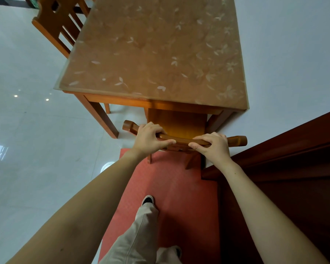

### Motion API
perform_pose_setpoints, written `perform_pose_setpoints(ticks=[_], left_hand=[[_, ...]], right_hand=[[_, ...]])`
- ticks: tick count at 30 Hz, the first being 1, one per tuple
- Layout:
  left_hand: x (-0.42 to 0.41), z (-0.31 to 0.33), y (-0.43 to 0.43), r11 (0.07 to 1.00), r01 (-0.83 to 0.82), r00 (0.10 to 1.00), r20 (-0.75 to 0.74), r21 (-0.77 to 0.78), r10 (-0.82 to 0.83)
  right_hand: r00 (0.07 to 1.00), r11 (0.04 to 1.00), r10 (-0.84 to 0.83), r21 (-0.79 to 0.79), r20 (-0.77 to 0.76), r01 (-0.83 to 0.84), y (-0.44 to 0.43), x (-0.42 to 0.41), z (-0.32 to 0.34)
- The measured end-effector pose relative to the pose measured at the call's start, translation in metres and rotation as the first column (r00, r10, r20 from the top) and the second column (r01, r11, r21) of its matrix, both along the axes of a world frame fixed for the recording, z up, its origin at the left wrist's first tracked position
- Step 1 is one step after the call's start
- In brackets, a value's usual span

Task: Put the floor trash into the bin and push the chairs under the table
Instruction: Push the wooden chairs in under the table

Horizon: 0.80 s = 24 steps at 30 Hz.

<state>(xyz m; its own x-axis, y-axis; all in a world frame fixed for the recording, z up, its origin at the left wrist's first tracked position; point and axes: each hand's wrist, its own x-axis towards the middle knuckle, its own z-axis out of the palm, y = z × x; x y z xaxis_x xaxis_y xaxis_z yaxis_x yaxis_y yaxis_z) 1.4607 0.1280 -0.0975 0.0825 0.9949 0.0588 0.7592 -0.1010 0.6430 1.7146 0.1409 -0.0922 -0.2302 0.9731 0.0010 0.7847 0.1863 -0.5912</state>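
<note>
Wooden chair [176, 126] stood at table [160, 54] end, seat partly under. Left hand [148, 139] and right hand [211, 146] gripped curved top rail [181, 141], fingers curled over. Chair judged rigid, fairly heavy; rail best hold. Rear legs on red mat [160, 187], might drag.

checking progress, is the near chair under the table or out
Partly in: the chair's seat front is under the table edge; its back, gripped by left hand and right hand, is outside.

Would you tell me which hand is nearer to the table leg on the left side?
Left. The left hand grips the chair's top rail just right of that table leg; the right hand grips the same rail farther right.
</note>
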Motion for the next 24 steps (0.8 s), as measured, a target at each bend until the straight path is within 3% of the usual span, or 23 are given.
perform_pose_setpoints(ticks=[13,24], left_hand=[[0.004,0.001,0.001,1.000,-0.005,1.000,-0.029,-0.008,0.005],[0.011,-0.001,-0.006,0.999,-0.032,0.998,-0.047,0.004,0.032]], right_hand=[[1.000,0.998,0.014,0.054,-0.007,-0.013,0.003,0.005,-0.007],[0.999,1.000,-0.013,0.010,-0.049,0.013,0.000,0.010,-0.007]])
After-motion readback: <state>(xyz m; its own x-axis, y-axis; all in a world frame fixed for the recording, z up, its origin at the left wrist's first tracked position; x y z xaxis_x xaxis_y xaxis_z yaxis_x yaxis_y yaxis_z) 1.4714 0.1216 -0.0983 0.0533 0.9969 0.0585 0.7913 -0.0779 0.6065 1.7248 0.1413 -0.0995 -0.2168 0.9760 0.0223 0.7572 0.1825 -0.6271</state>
